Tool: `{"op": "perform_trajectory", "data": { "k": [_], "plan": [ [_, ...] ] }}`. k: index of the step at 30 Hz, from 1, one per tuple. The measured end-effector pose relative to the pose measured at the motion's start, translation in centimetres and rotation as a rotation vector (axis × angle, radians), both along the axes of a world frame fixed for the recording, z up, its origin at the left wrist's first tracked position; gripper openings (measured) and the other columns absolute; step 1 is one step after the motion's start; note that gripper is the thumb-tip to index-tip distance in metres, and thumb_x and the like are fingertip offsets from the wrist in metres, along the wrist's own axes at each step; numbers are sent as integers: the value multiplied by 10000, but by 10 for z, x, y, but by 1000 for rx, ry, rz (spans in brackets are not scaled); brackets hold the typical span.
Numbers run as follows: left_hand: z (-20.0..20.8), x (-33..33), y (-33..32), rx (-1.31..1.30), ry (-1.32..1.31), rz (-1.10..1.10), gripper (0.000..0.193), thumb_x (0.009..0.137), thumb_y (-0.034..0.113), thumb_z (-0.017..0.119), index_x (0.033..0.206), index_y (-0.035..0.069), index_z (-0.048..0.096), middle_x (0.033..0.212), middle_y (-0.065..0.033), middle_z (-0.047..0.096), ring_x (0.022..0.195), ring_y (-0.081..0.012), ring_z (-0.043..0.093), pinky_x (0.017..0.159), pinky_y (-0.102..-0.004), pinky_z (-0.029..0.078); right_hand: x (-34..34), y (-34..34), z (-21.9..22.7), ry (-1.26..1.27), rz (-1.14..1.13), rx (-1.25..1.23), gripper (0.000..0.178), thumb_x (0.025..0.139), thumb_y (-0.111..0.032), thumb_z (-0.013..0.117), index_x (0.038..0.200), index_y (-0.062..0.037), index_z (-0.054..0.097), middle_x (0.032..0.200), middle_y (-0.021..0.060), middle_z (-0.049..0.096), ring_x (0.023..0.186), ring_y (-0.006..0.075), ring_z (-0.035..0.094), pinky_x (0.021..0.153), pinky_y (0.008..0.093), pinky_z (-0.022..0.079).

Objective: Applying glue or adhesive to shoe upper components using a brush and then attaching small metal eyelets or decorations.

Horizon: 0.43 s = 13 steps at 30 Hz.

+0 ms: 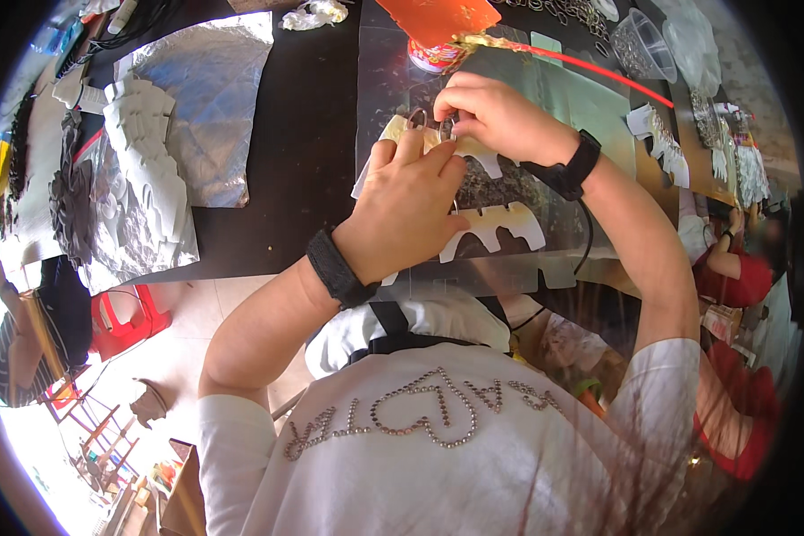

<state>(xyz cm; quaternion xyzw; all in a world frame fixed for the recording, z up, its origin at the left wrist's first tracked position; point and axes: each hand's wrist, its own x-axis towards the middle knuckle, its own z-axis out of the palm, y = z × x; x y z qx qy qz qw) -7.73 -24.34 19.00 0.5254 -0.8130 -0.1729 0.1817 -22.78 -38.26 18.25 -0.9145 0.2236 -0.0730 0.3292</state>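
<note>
A pale, yellow-smeared strip with scalloped cut-outs lies on the work sheet under both of my hands. My left hand bends its fingers down onto this strip, and its fingertips sit beside a thin metal ring. My right hand is closed in a pinch around a second metal ring at the strip's far edge. Its fingertips nearly touch my left forefinger. A similar scalloped strip lies nearer to me, next to my left thumb. Fingers partly hide the first strip.
Beyond my hands stands a red can, with an orange piece and a red stick over it. Metal rings and a clear tub are at the far right. White cut pieces and silvery sheeting lie left.
</note>
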Motion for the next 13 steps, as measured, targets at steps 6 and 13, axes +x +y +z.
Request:
{"op": "perform_trajectory", "data": {
  "k": [6, 13],
  "plan": [
    [1, 1, -1, 8, -11, -10, 538, 704, 342, 701, 1125, 45, 548, 1146, -35, 535, 1014, -247, 437, 858, -395, 329, -2, -1, -1, 25, 4, -39, 177, 729, 48, 613, 884, -20, 559, 865, 81, 532, 794, 243, 542, 680, 330, 451],
    [-1, 5, 0, 38, 2, -9, 562, 704, 363, 700, 1148, 50, 558, 1235, -35, 529, 1009, -246, 442, 865, -400, 326, -2, -1, -1, 34, -11, -37, 181, 725, 48, 614, 882, -23, 559, 867, 81, 533, 805, 241, 545, 686, 330, 453]
  ]
}}
